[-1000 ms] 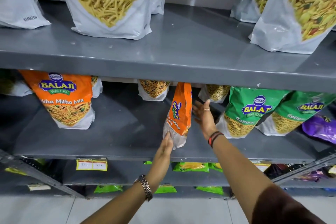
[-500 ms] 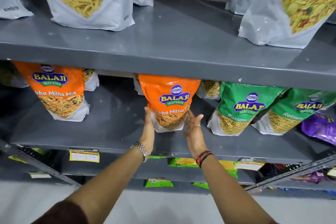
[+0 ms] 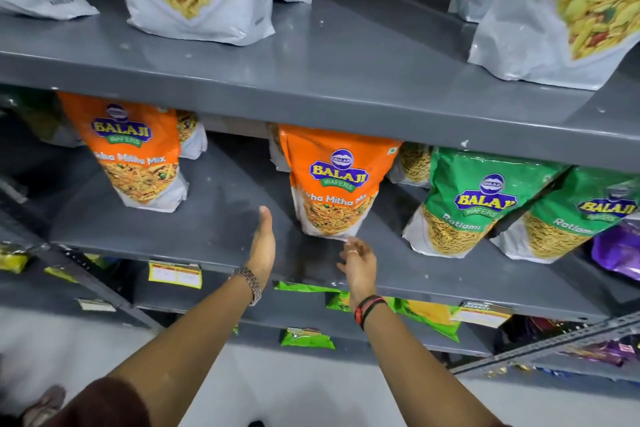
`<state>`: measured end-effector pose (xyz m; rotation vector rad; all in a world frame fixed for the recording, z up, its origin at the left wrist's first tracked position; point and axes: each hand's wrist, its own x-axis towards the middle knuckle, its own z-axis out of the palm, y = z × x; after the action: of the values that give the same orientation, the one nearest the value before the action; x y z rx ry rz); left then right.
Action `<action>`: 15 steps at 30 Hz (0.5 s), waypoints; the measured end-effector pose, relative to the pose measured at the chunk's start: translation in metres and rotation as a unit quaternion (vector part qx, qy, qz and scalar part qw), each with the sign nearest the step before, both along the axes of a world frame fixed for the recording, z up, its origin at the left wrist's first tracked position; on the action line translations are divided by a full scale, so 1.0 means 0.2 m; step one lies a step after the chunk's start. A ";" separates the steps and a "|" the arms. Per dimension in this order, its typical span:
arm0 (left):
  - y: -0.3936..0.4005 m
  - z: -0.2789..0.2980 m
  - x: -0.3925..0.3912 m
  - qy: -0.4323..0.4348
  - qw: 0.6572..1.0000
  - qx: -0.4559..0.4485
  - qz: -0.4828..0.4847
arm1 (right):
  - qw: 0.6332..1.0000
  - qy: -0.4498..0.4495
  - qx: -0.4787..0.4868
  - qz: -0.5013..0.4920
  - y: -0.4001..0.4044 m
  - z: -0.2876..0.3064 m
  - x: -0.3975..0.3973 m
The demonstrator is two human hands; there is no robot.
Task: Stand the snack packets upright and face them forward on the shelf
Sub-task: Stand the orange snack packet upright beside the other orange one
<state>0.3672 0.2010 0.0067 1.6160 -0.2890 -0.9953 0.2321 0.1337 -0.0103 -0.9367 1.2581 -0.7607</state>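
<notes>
Middle shelf (image 3: 221,218), grey metal, stock listed from the left.

Item 1: orange Balaji packet (image 3: 136,149), "Mitha Mix", upright, label forward, set well back from the shelf's front edge. A second pouch shows partly behind it.

Item 2: left hand (image 3: 262,246), flat and open, fingers extended, holding nothing. It hovers over bare shelf just left of item 3, apart from it. Metal watch at the wrist.

Item 3: centre orange packet (image 3: 334,191), same product, upright, label forward, base on the shelf near the front edge. Neither hand grips it.

Item 4: right hand (image 3: 358,262), loosely open, fingers half curled, empty. Its fingertips lie just below the packet's bottom corner; whether they touch cannot be told. Ring and red-black bands visible.

Item 5: green Ratlami packet (image 3: 474,201), label forward, leaning rightward. Item 6: second green packet (image 3: 585,215), tilted, partly overlapped by item 5. A purple packet (image 3: 620,253) lies at the far right edge.

Risk notes, as judgement: item 3 stands unsupported on a soft gusset and close to the edge; a brush from the right hand could tip it forward off the shelf. Items 5 and 6 lean on each other, so straightening one may let the other slump. The shelf above leaves little clearance at the packet tops, which could snag.
</notes>
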 end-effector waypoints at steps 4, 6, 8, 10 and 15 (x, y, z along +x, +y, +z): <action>0.24 0.00 0.22 -0.053 0.992 0.011 0.113 | 0.998 0.007 -0.001 0.063 0.10 -0.02 0.20; 0.35 0.00 0.40 -0.097 0.984 0.005 0.150 | 0.996 -0.028 -0.005 0.086 0.16 0.00 0.34; 0.45 0.03 0.60 -0.118 0.979 0.010 0.168 | 0.992 -0.043 -0.009 0.120 0.21 0.03 0.49; 0.53 0.02 0.81 -0.129 0.978 0.016 0.162 | 0.987 -0.045 -0.023 0.153 0.26 0.06 0.66; 0.63 0.00 1.24 -0.213 0.975 0.019 0.062 | 0.980 -0.026 -0.049 0.191 0.36 0.09 1.11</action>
<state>0.6162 0.3269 0.0063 1.8511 -0.4540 -0.5549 0.4538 0.2048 0.0073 -1.1893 0.9600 -0.5416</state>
